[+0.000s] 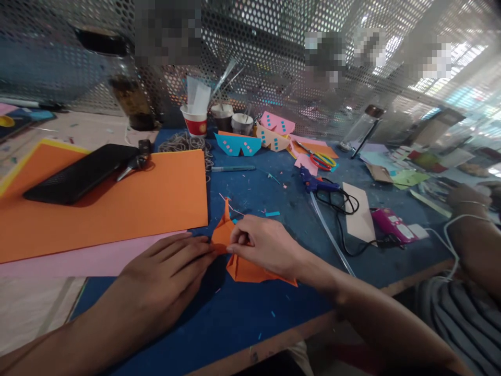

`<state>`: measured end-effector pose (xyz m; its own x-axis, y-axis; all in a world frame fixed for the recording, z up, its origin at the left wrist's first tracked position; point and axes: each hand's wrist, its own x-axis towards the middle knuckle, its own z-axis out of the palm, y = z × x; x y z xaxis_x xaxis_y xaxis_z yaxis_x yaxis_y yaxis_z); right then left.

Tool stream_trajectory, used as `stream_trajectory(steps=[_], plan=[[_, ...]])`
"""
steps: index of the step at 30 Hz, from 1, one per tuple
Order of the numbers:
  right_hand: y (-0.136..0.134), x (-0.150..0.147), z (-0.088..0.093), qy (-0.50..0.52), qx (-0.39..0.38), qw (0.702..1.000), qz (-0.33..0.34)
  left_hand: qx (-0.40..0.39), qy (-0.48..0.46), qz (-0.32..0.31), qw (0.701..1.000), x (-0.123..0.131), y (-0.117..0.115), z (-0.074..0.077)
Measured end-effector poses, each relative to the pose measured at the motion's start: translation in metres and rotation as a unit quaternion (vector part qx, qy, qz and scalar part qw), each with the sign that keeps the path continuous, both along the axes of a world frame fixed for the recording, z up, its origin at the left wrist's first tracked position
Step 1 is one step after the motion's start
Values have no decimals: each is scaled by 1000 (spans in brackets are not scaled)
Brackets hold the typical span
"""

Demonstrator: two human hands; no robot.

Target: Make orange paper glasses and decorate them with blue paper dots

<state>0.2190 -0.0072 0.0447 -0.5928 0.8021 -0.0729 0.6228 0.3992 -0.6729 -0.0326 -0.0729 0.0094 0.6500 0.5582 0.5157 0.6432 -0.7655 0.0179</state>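
A folded and cut piece of orange paper lies on the blue tabletop, with a narrow strip standing up at its far end. My left hand lies flat to its left, fingers stretched out, and the fingertips touch the paper's edge. Over the paper is my right hand, its thumb and fingertips pinched together against the orange surface. What sits in that pinch is too small or hidden to make out. A small blue paper strip lies just beyond the right hand, among tiny scraps.
Left, a black phone and keys rest on orange sheets. Behind stand paper cups and folded butterfly shapes. At right are scissors, a corded glue gun and another person's arm.
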Motion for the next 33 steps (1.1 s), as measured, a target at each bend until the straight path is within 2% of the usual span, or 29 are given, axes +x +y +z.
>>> stream_trajectory(steps=[8,19,33], plan=[[1,0,0,-4,9,1000,2,-2,-25,-15,1000,2,-4,4],[2,-1,1,1,4,1000,-2,24,-11,-42,999,5,-1,8],[3,-1,3,-2,-1,1000,3,22,-25,-47,998,5,0,4]])
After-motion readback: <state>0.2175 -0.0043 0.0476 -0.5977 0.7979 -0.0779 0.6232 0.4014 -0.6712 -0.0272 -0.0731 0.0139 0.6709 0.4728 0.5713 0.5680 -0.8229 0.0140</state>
